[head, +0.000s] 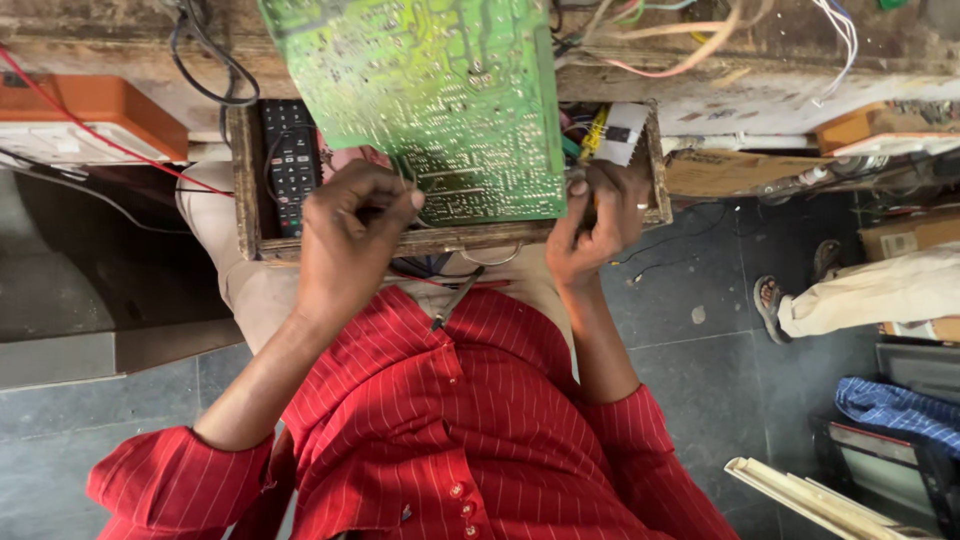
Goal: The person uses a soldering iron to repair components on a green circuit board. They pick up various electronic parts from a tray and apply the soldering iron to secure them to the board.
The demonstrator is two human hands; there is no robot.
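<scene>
A green circuit board [440,90], solder side up, is tilted over an open wooden drawer [245,180]. My right hand [595,225], with a ring on one finger, grips the board's lower right corner. My left hand [350,240] is closed in a pinch at the board's lower edge, holding what looks like a thin tool; its tip is hidden by my fingers. A dark slim tool [455,300] lies on my lap below the drawer, over my red striped shirt.
A black remote control [291,165] and loose wires lie in the drawer. Wires [690,40] hang over the workbench above. An orange box [100,105] is at the left. Another person's leg and sandalled foot [775,300] rest on the dark tiled floor at right, near a blue cloth [890,410].
</scene>
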